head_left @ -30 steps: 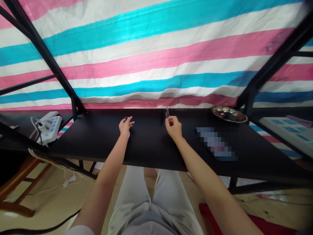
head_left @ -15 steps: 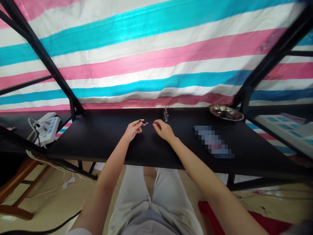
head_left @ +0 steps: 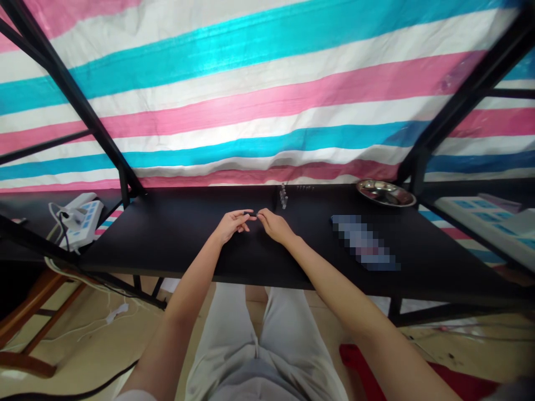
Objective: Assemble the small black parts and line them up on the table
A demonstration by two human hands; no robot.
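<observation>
Between finger and thumb, my left hand [head_left: 232, 226] holds a small dark rod-like piece [head_left: 250, 214] just above the black table [head_left: 175, 239]. Its other fingers are loosely curled. My right hand [head_left: 273, 225] pinches at the right end of the same piece, and its fingertips cover that end. The exact kind of the piece is too small to tell. Beyond my right hand, several small clear or silvery cylindrical pieces [head_left: 283, 197] stand in a short row. Tinier bits [head_left: 305, 187] lie in a line near the back edge.
A shiny round metal dish [head_left: 388, 196] sits at the back right. Nearer lies a flat, pixelated bluish object [head_left: 365, 245]. Power strips stand at the left [head_left: 86, 223] and right [head_left: 493, 223]. Black frame posts rise either side, before a striped sheet [head_left: 267, 111].
My right hand has moved left to meet the dark piece, closing the gap between the hands. The piece's pale right tip, visible before, is now covered by the right fingers.
</observation>
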